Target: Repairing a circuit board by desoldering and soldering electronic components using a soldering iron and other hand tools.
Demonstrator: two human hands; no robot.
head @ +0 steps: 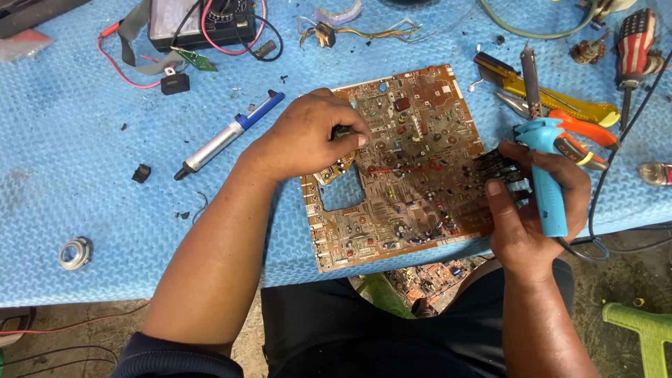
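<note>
A brown circuit board [399, 168] dotted with many-coloured parts lies at the near edge of a light blue, wave-textured mat [70, 182], beside a light blue soldering iron [546, 175], orange-handled pliers [574, 133], a yellow tool [560, 98], a silver and blue pump [227, 134] and a screwdriver [633, 42] whose handle bears red-and-white stripes and stars.

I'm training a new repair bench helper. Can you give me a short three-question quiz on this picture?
1. True or false: the right hand holds the light blue plastic soldering iron.
2. What does the left hand rest on?
A. the brown rectangular circuit board
B. the silver and blue desoldering pump
C. the small metal ring
3. Fill in: the orange-handled pliers lie on the ____ textured foam mat.

Key: 1 true; 2 A; 3 blue.
</note>
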